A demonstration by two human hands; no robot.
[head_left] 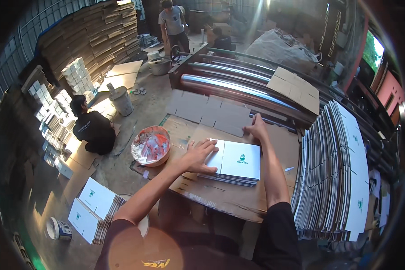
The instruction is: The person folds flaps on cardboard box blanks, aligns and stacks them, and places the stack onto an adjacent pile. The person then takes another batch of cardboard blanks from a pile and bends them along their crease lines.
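Note:
A small stack of folded white carton blanks [241, 163] with a green print lies on the cardboard-covered table [229, 198] in front of me. My left hand [201, 156] rests on the stack's left end, fingers spread. Just beyond the stack, a long flat brown slotted carton blank [227, 116] lies at a slant. My right hand [256, 129] pinches the right end of this blank between thumb and fingers. The blank's left part reaches over the table's far edge toward the roller machine.
An orange bowl [159, 160] of whitish paste stands left of the stack. Tall piles of white blanks [355, 171] rise at the right; more [86, 220] lie low at left. Behind the table is a roller machine [238, 90]. One person [94, 128] sits at left; another [172, 24] stands behind.

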